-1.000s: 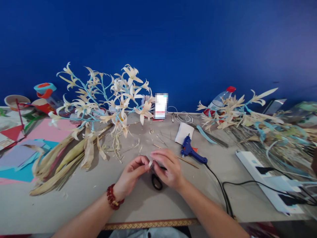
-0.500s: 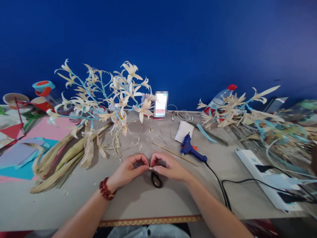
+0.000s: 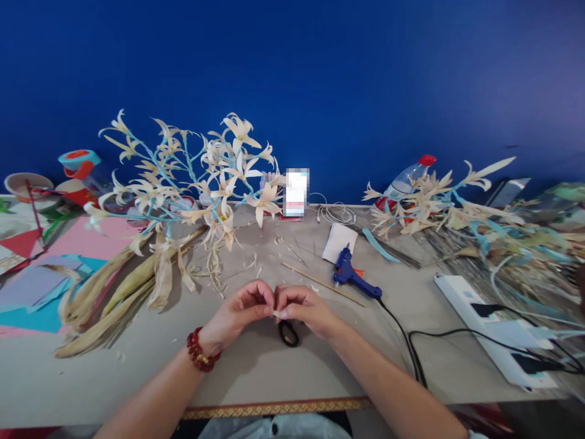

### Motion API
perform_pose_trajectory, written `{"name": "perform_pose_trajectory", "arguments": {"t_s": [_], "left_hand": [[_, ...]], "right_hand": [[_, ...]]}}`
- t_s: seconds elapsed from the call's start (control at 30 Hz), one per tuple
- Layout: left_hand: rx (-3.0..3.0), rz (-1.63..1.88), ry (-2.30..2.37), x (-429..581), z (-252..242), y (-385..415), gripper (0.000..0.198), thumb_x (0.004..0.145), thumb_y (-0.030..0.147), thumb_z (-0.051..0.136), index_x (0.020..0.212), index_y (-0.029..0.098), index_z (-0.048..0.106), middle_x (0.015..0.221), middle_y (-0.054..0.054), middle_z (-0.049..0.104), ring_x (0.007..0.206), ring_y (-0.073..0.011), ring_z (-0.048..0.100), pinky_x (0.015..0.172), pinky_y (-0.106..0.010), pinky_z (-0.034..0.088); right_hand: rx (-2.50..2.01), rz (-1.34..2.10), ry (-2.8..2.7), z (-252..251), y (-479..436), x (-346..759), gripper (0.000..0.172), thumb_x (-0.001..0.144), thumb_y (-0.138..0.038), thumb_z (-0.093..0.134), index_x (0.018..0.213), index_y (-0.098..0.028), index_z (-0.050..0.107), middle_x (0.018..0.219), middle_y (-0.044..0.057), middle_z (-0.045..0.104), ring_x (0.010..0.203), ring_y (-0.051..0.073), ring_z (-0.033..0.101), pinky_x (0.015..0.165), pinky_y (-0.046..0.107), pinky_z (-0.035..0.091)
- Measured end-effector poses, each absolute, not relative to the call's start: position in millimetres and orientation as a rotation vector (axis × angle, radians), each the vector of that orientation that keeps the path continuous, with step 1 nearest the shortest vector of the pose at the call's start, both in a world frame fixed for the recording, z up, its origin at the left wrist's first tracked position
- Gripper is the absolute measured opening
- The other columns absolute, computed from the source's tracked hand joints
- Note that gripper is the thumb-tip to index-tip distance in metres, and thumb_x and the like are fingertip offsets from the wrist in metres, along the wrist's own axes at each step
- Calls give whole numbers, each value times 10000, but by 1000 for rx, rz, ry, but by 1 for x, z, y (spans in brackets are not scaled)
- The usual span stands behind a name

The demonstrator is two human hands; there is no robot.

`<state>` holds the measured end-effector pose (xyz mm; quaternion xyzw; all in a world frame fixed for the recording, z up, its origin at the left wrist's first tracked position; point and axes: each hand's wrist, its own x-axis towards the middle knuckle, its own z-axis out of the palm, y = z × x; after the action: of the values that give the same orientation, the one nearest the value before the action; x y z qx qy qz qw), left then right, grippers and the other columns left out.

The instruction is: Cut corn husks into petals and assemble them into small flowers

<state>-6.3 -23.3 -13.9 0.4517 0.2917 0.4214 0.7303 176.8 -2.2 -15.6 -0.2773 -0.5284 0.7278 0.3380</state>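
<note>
My left hand (image 3: 240, 311) and my right hand (image 3: 304, 310) meet above the grey table (image 3: 137, 366), fingertips pinched together on a small pale scrap of husk (image 3: 276, 313). A red bead bracelet (image 3: 200, 350) circles my left wrist. Black scissors (image 3: 289, 333) lie on the table just under my right hand. A thin wooden stick (image 3: 322, 283) lies beyond my right hand, and a blue glue gun (image 3: 351, 277) rests to its right.
A branch of cream husk flowers on blue stems (image 3: 201, 177) and dried husks (image 3: 119, 289) lie at left, over coloured paper (image 3: 55, 268). More flower stems (image 3: 452, 210), a bottle (image 3: 406, 180), a white power strip (image 3: 493, 329) with black cables sit at right. A phone (image 3: 296, 194) leans on the blue wall.
Both hands have drawn slightly nearer to me and lowered; the right hand has turned so its fingertips now meet the left's on the small scrap. The view tilted slightly.
</note>
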Motion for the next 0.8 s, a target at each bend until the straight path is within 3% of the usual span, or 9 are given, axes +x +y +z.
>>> {"name": "perform_pose_trajectory", "arguments": {"t_s": [0.2, 0.43, 0.63, 0.8], "left_hand": [[834, 1008, 529, 2, -16, -25, 106, 792, 151, 678, 777, 157, 573, 735, -6, 556, 713, -126, 503, 694, -255, 361], [682, 1163, 429, -5, -16, -21, 120, 805, 136, 654, 782, 176, 543, 702, 16, 506, 698, -122, 465, 739, -282, 359], [785, 1103, 514, -5, -16, -24, 108, 808, 173, 667, 788, 169, 561, 750, -3, 532, 739, -133, 477, 706, -263, 348], [870, 1041, 620, -2, -20, -25, 93, 810, 193, 677, 804, 156, 592, 764, -7, 543, 746, -130, 485, 714, -257, 352]], "right_hand": [[-654, 1952, -1268, -12, -3, 178, 32, 661, -172, 649, 630, -162, 653, 661, 3, 624, 667, 145, 545, 675, 271, 387], [-426, 1895, -1070, -7, 7, 191, 147, 689, -183, 587, 544, -179, 567, 585, -14, 454, 591, 138, 425, 625, 289, 347], [-735, 1661, -1529, -5, 0, 186, 90, 792, -261, 613, 836, -185, 625, 782, 6, 531, 696, 142, 467, 627, 262, 347], [-726, 1489, -1722, -6, -6, 179, 142, 825, -304, 628, 746, -187, 614, 804, 12, 539, 745, 153, 507, 684, 280, 388]]}}
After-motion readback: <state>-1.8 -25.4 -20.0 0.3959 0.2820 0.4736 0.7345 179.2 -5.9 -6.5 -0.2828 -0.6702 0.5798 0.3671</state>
